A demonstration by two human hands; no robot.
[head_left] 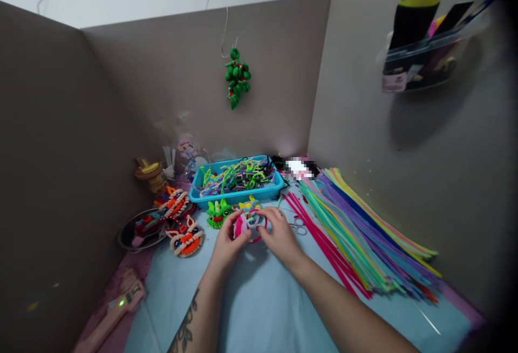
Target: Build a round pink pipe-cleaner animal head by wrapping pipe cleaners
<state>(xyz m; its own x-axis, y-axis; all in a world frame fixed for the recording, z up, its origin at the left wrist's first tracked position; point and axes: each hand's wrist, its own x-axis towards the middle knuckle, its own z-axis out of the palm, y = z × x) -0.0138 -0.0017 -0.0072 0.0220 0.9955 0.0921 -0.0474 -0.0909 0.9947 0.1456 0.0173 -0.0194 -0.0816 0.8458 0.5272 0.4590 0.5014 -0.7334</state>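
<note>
Between my hands is a small pipe-cleaner piece (240,227) in pink, white and pale blue, held just above the blue cloth. My left hand (230,237) closes its thumb and fingers on the pink-and-white part. On the other side, my right hand (279,229) pinches a loose pink pipe-cleaner strand at the piece's right edge. Just behind my fingers lie a green pipe-cleaner creature head (219,214) and a yellow-and-blue one (250,203), partly covered. Scissors (299,227) rest right of my right hand.
A blue tray (237,197) of pipe-cleaner offcuts stands at the back. Bundled pipe cleaners (364,234) spread over the right side. Orange-and-cream figures (186,241) and a metal bowl (125,234) sit left. A glue gun (121,304) lies front left. Grey panels (194,72) surround the table.
</note>
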